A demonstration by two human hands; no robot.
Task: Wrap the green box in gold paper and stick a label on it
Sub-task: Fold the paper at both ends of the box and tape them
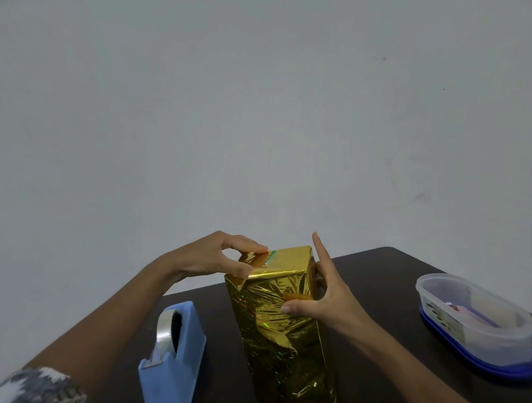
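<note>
Dark table [383, 275], gold-wrapped box [279, 326] upright between tape dispenser [176, 374] and tub [502, 353]

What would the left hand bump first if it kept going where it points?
Probably the right hand, its raised finger, past the gold-wrapped box top that the left hand pinches; depth unclear.

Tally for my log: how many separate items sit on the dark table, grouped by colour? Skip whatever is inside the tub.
Gold: 1, wrapped box
Blue: 1, tape dispenser
Clear with blue base: 1, plastic tub
Total: 3
</note>
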